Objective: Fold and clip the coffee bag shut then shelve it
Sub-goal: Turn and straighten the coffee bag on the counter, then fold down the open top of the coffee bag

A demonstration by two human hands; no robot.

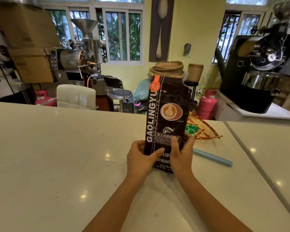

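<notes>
A tall dark brown coffee bag [167, 101] with white lettering and a latte picture stands upright on the white counter [57, 148]. Its top is unfolded and reaches straight up. My left hand [139, 161] grips the bag's lower left edge, thumb across the front. My right hand [181, 154] holds the lower right side, thumb on the label. A long light blue clip bar [213, 157] lies flat on the counter just right of my right hand, untouched.
A woven fan-shaped tray [203, 131] with green packets sits behind the bag on the right. A seam [241, 148] splits the counter at right. Beyond the counter stand a white chair [75, 96], a stool, pink gas cylinders and coffee roasters.
</notes>
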